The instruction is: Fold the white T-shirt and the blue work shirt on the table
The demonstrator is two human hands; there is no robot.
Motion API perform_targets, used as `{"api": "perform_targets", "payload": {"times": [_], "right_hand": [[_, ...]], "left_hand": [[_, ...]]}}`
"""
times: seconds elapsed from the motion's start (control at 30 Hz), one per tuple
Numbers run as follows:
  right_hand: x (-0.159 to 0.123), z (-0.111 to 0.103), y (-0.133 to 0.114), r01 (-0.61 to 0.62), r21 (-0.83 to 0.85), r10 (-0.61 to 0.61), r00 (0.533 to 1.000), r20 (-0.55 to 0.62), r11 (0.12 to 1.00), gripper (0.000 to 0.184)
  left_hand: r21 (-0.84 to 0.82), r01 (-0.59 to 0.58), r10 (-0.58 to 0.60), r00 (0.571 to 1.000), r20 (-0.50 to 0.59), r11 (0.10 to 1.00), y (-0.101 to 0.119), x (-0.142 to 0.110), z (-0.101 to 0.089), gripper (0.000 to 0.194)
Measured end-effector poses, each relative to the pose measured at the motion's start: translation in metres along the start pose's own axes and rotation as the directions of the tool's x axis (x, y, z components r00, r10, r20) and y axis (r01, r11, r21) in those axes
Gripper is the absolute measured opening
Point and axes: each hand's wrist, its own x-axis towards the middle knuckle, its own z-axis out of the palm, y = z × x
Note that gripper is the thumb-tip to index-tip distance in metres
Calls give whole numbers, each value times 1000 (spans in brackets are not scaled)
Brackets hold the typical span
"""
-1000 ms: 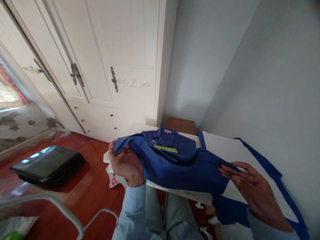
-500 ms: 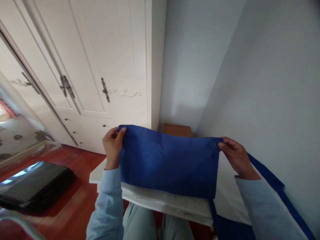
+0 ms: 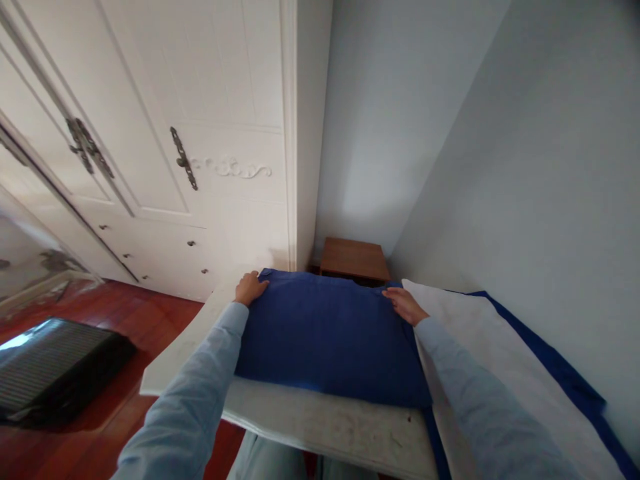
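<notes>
A folded dark blue cloth (image 3: 330, 337) lies spread over the white tabletop (image 3: 320, 417) in front of me. At its far left corner, my left hand (image 3: 251, 289) is closed on the edge, arm stretched forward. My right hand (image 3: 404, 305) pinches the far right corner, with its fingertips partly hidden against the fabric. Right beside the blue cloth, and partly under my right forearm, is a white cloth (image 3: 453, 313) with blue fabric (image 3: 545, 347) along its far side.
A brown wooden cabinet (image 3: 354, 259) stands behind the table, in the corner by the grey wall (image 3: 540, 200). To the left rises a white wardrobe (image 3: 235, 227). A black ribbed suitcase (image 3: 60, 367) lies on the red wooden floor (image 3: 150, 313).
Both hands have moved forward and down, laying the blue cloth from its raised, hanging position onto the tabletop. The view has shifted slightly to the right.
</notes>
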Motion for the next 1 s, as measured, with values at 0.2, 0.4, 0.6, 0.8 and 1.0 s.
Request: {"api": "perform_targets", "payload": {"times": [0.2,0.4,0.6,0.8,1.0], "right_hand": [[6,-17,8,27,-145,-38,997,-72,989,43],[-8,-12,-2,264,-407,-344,929,-135,874,47],[-61,49,4,686,-642,-556,699,449,344,52],[-68,64,41,604,-761,-306,790,531,239,70],[-64,56,48,599,-778,-296,790,537,189,72]], "left_hand": [[50,-128,125,991,53,991,-19,10,-3,54],[18,-314,314,948,-54,949,-14,-11,-8,59],[-11,-756,745,642,183,654,14,-63,24,76],[62,-777,717,606,344,626,19,-83,45,78],[41,-778,733,607,307,627,16,-82,46,75]]}}
